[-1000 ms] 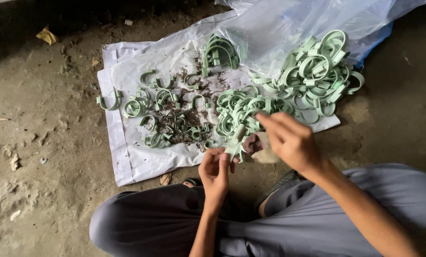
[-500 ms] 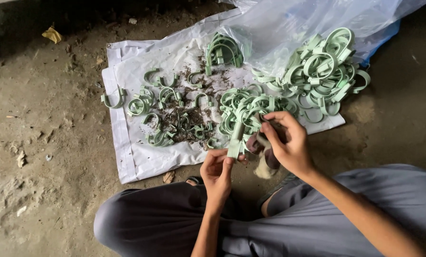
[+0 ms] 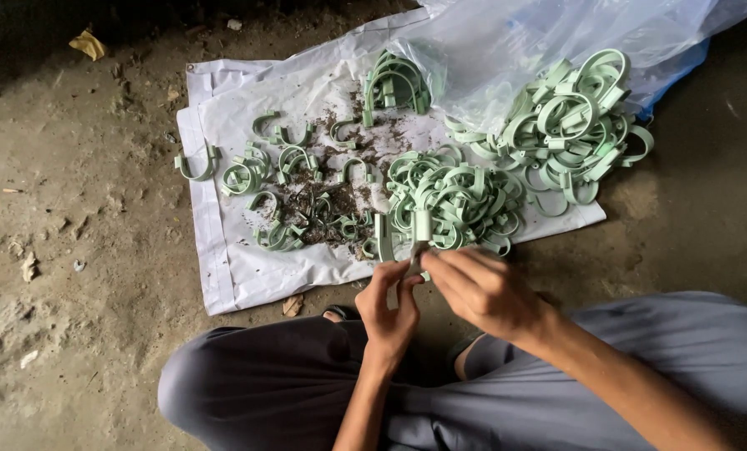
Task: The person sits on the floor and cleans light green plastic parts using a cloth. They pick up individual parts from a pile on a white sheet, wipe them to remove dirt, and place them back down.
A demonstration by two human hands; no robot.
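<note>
I sit cross-legged on a dirt floor before a white sheet strewn with pale green plastic clips. My left hand and my right hand meet near the sheet's front edge, both pinching one green clip whose two legs stick up above the fingers. Just beyond the hands lies a dense pile of green clips. A bigger pile of larger ring-shaped clips rests at the right. Loose small clips are scattered over dark debris on the sheet's left half.
A clear plastic bag over a blue one lies at the top right, partly covering the big pile. A bundle of clips stands at the sheet's far edge. My knees flank the hands. Bare dirt with scraps lies left.
My right hand has drawn back from the middle pile toward my body with a clip, and it now joins my left hand on that clip.
</note>
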